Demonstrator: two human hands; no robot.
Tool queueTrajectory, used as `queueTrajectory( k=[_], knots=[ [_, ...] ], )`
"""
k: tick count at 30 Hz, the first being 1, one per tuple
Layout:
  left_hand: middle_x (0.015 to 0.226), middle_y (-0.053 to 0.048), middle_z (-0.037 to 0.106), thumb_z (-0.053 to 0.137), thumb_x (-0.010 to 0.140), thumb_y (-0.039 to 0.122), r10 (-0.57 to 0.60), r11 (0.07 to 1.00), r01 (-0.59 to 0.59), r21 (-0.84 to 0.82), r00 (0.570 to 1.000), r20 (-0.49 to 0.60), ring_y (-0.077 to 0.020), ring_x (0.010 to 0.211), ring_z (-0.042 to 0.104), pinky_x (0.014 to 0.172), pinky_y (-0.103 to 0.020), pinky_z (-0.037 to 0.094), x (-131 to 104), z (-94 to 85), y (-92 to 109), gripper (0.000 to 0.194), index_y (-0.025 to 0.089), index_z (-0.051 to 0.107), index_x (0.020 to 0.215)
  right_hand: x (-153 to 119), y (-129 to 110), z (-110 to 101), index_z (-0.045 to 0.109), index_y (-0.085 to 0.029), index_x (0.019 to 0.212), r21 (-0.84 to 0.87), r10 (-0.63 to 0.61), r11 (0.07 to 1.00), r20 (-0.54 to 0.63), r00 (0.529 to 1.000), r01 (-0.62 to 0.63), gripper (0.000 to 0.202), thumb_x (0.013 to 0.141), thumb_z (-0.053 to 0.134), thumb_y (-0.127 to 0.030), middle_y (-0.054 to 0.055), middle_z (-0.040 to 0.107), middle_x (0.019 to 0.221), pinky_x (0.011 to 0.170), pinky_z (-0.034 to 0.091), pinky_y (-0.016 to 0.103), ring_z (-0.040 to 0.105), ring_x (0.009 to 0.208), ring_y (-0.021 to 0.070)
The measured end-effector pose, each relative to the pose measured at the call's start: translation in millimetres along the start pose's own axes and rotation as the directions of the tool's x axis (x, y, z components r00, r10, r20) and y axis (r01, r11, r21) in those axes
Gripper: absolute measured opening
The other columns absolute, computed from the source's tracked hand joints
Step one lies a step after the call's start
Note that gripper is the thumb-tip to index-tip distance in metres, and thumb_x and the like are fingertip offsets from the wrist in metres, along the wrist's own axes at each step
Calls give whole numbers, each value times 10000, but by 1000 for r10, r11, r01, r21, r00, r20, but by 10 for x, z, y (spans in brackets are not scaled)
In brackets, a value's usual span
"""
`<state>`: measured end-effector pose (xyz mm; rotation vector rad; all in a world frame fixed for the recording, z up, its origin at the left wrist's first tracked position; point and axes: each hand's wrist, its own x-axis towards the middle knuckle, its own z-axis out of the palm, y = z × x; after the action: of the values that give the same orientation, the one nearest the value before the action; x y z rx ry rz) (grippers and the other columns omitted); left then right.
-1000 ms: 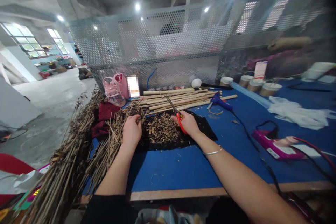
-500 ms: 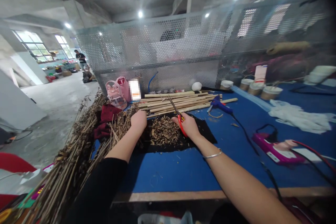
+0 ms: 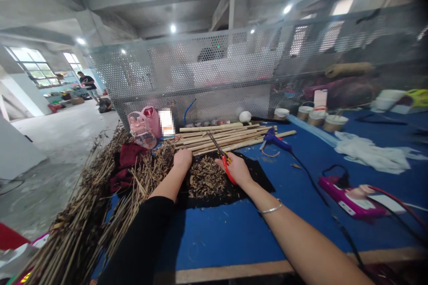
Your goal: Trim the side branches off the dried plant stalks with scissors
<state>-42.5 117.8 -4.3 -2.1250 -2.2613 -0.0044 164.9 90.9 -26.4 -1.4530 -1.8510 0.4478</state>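
The left hand (image 3: 183,159) has shifted toward the pale sticks (image 3: 234,145), its grip hidden; the right hand (image 3: 239,170) curls round red-handled scissors (image 3: 226,167).

A: Where did the left hand (image 3: 183,159) go?
B: From the left side of the pile (image 3: 206,181) forward and rightward, up to its far-left edge.
A: Did it turn?
B: Yes. Thumb and fingertips showed at first; then the back of the hand mostly hid them.
A: And the left sleeve (image 3: 143,231)?
B: It followed, coming nearer the pile.
A: Anything farther off?
B: Far beyond the pile, leftward, a person (image 3: 87,82) came into fuller view; well to its right, something yellow-green (image 3: 417,97) appeared.
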Motion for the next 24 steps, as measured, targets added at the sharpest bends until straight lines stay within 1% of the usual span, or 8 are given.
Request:
queueTrajectory(
  k=[3, 8, 12, 15, 18, 20, 22, 24],
  knots=[
    [1010, -199, 595, 369, 834, 176, -33, 999, 33, -5, 999, -22, -240, 966, 570, 782, -307, 452, -26, 16, 10, 321, 107, 646, 982, -9, -5, 9, 543, -207, 696, -1, -19, 1000, 5, 1000, 19, 406, 701, 483, -608, -5, 556, 579, 532, 357, 215, 492, 543, 128],
    [1035, -186, 566, 340, 849, 173, -78, 996, 75, -46, 995, -63, -204, 893, 601, 763, -283, 454, -54, 56, 21, 334, 105, 608, 1037, -16, -11, 7, 531, -209, 680, -6, -16, 1000, 8, 1000, 16, 421, 696, 480, -626, -5, 549, 568, 531, 359, 215, 486, 536, 129],
    [963, -180, 607, 357, 838, 146, -70, 994, 64, -90, 995, -69, -219, 886, 606, 758, -302, 459, -78, 75, 29, 310, 100, 631, 976, -19, -24, -1, 548, -208, 705, 7, -10, 1000, 14, 1000, 10, 418, 697, 480, -620, -3, 558, 581, 526, 357, 213, 493, 544, 130],
    [943, -174, 634, 405, 812, 124, -43, 991, 34, -130, 997, -66, -217, 893, 608, 775, -303, 454, -103, 40, 23, 279, 112, 642, 958, -23, -34, -3, 558, -209, 716, 10, -2, 1000, 24, 1000, 2, 408, 694, 491, -611, -4, 560, 579, 528, 360, 212, 499, 548, 131],
    [916, -160, 657, 442, 793, 125, -22, 984, 8, -177, 997, -80, -209, 896, 609, 789, -284, 446, -140, -109, -13, 281, 127, 642, 990, -25, -30, 0, 556, -208, 708, 9, -10, 1000, 30, 1000, 10, 391, 693, 501, -596, -5, 559, 581, 531, 360, 214, 497, 550, 131],
    [919, -149, 663, 444, 797, 146, -9, 978, -14, -207, 994, -107, -203, 908, 604, 807, -270, 434, -207, -292, -58, 277, 132, 654, 977, -23, -19, 3, 554, -205, 709, 22, -20, 1000, 27, 999, 20, 363, 702, 505, -564, -9, 552, 574, 524, 354, 212, 492, 542, 128],
    [990, -127, 653, 436, 811, 182, 5, 972, -41, -231, 988, -155, -190, 959, 582, 847, -259, 411, -347, -515, -114, 295, 149, 639, 1023, -21, -6, 8, 548, -201, 707, 43, -25, 999, 28, 999, 24, 330, 709, 509, -530, -12, 547, 567, 513, 346, 207, 486, 527, 123],
    [997, -99, 654, 445, 814, 221, 8, 949, -88, -303, 967, -255, -175, 934, 585, 845, -252, 411, -571, -715, -171, 314, 162, 615, 1071, -20, 5, 15, 533, -200, 687, 54, -26, 998, 31, 999, 25, 312, 709, 514, -510, -14, 545, 565, 507, 341, 204, 481, 517, 118]
  ],
)
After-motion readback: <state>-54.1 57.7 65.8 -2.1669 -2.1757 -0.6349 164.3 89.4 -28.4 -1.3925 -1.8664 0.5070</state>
